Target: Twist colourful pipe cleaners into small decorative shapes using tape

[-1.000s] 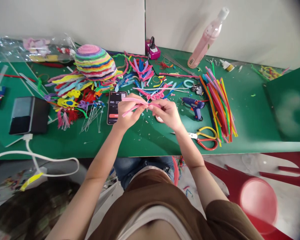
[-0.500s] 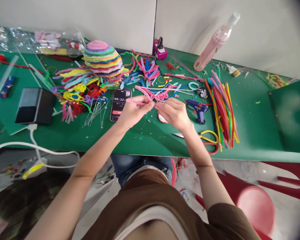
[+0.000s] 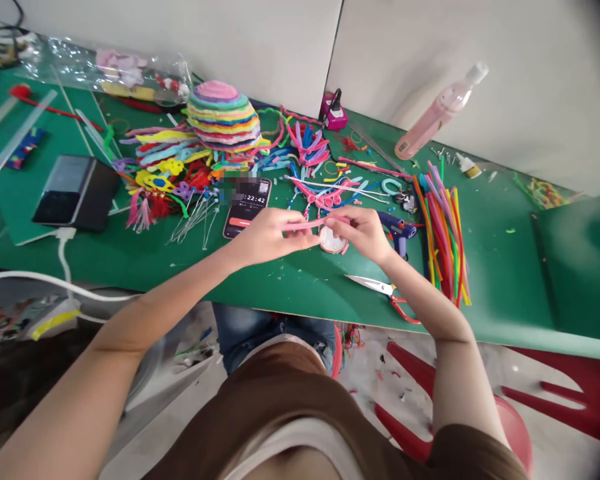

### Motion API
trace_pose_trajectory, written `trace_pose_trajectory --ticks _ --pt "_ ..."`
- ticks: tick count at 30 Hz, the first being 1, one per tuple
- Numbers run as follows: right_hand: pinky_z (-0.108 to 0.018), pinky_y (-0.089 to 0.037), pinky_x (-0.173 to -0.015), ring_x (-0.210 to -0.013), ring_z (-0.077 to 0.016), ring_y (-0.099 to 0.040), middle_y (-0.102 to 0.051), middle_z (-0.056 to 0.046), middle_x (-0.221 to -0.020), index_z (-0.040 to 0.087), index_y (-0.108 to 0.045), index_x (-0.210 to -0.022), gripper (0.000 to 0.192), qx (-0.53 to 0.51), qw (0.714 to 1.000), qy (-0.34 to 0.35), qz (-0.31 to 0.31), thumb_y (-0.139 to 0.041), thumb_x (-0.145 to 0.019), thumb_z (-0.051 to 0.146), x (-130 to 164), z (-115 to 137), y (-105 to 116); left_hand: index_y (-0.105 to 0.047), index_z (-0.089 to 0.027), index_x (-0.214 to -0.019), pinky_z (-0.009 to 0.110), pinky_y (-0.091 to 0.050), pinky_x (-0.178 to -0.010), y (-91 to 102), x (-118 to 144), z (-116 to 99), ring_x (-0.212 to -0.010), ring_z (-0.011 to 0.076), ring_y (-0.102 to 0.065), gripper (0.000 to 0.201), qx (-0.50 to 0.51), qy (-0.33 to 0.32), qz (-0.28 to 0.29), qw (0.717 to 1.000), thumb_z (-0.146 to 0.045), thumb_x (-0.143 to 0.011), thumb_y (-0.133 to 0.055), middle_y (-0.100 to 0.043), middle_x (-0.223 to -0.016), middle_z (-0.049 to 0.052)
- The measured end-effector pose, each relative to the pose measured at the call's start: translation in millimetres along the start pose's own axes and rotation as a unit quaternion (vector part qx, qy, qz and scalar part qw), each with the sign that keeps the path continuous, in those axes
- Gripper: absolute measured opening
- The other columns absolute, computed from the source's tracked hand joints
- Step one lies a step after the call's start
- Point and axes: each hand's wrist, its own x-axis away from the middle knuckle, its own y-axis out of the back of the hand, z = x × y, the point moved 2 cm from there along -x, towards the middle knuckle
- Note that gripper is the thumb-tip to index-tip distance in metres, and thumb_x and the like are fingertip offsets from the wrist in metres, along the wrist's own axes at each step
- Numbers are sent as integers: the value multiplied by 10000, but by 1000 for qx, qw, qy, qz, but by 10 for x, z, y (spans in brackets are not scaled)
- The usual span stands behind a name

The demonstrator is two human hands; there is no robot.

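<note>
A pink pipe cleaner (image 3: 304, 226) stretches between my two hands above the green table. My left hand (image 3: 273, 235) pinches its left part, thumb and fingers closed. At the other end, my right hand (image 3: 361, 232) has its fingers closed on the pipe cleaner. Just below the right fingers lies a small round whitish piece with a pink rim (image 3: 333, 241). Behind the hands are curled pink pipe-cleaner pieces (image 3: 325, 199) and a white stick-like strip. A phone (image 3: 250, 205) with a running timer lies behind my left hand, partly covered by it.
Scissors (image 3: 375, 285) lie near the front edge, partly under my right forearm. A blue glue gun (image 3: 399, 230) and a bundle of coloured pipe cleaners (image 3: 445, 233) are to the right. A striped woolly dome (image 3: 223, 117), a black box (image 3: 77, 193) and a pink bottle (image 3: 440, 113) stand farther off.
My hands have moved apart and slightly down, with the pink pipe cleaner now spanning them. The round piece shows more fully. The camera view has tilted and shifted a little.
</note>
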Motion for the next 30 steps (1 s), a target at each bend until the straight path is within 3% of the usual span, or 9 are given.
trace_pose_trajectory --ticks 3,6,9,13,17,21,23,26,30 --pt "-175 -294 -414 -425 -24 -339 -455 91 -492 169 -629 -721 295 -263 946 -183 46 -767 -701 429 63 -119 -91 -711 -233 -873 321 -496 -708 110 39 -5 -818 188 -635 155 -204 -197 -125 951 -377 -829 -676 -681 -829 42" --pt "-113 -243 -374 -390 14 -263 -413 121 -458 147 -594 -690 265 -419 855 -284 114 -815 -639 282 120 -163 -189 -707 -336 -911 327 -484 -786 123 8 141 -881 176 -629 93 -251 -332 -77 906 -295 -832 -677 -695 -869 2" --pt "-77 -233 -352 -372 22 -284 -416 118 -448 137 -565 -668 227 -469 808 -323 150 -783 -679 203 173 -173 -274 -716 -390 -822 301 -443 -661 102 -32 303 -661 139 -572 113 -231 -316 3 920 -279 -802 -701 -700 -743 -41" --pt "-61 -254 -340 -360 23 -313 -440 108 -449 117 -588 -686 200 -473 790 -347 178 -771 -703 194 230 -175 -374 -724 -380 -737 313 -369 -539 61 -1 423 -512 129 -479 97 -144 -224 47 963 -370 -677 -800 -689 -638 -43" --pt "-59 -274 -341 -362 27 -328 -468 100 -458 104 -608 -695 206 -473 787 -352 183 -792 -674 194 242 -171 -433 -720 -417 -753 329 -312 -550 52 81 398 -513 131 -466 92 -150 -242 52 957 -380 -703 -787 -712 -663 -59" --pt "-66 -261 -343 -360 27 -317 -458 104 -449 108 -603 -677 222 -465 790 -354 183 -800 -671 209 234 -191 -468 -715 -427 -871 337 -244 -562 58 132 290 -551 121 -503 149 -223 -341 32 913 -310 -779 -729 -759 -785 -89" --pt "-71 -254 -353 -367 27 -314 -457 105 -448 108 -609 -682 228 -454 803 -345 177 -801 -677 230 230 -206 -478 -711 -414 -904 336 -218 -563 45 138 288 -564 113 -523 169 -251 -344 14 904 -295 -784 -716 -768 -830 -94" --pt "-94 -253 -371 -385 20 -324 -479 101 -459 116 -635 -704 245 -409 847 -312 139 -806 -667 287 222 -213 -478 -714 -383 -887 340 -235 -590 7 126 372 -596 125 -554 116 -255 -264 -33 930 -338 -780 -702 -763 -809 -78" --pt "-154 -321 -421 -452 -29 -441 -544 66 -505 148 -663 -722 258 -239 948 -200 64 -758 -709 387 205 -144 -439 -688 -307 -749 374 -327 -701 -78 152 403 -691 166 -595 75 -225 -224 -120 941 -345 -809 -666 -736 -725 -35"
